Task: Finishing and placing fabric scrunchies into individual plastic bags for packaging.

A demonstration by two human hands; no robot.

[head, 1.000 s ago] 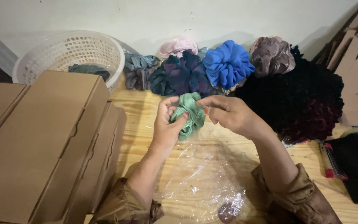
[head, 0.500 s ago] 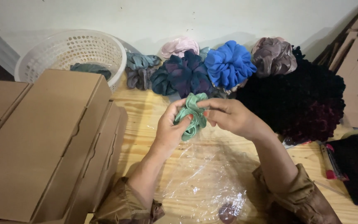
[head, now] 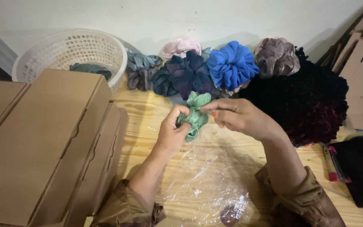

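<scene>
1. Scrunchie [head: 195, 115], green, sat pinched in the left hand [head: 174, 133]'s closed grip, its long axis running up and away.
2. Right hand [head: 240, 117] touched its upper end, fingers closed on the fabric.
3. Clear plastic bag [head: 202, 189] lay below on the worktop [head: 148, 113].
4. Half a second earlier, the scrunchie was held slightly higher.

Soft green cloth scrunchie [head: 195, 115], glossy clear plastic bag [head: 206, 189], pale wood table [head: 148, 122].
</scene>
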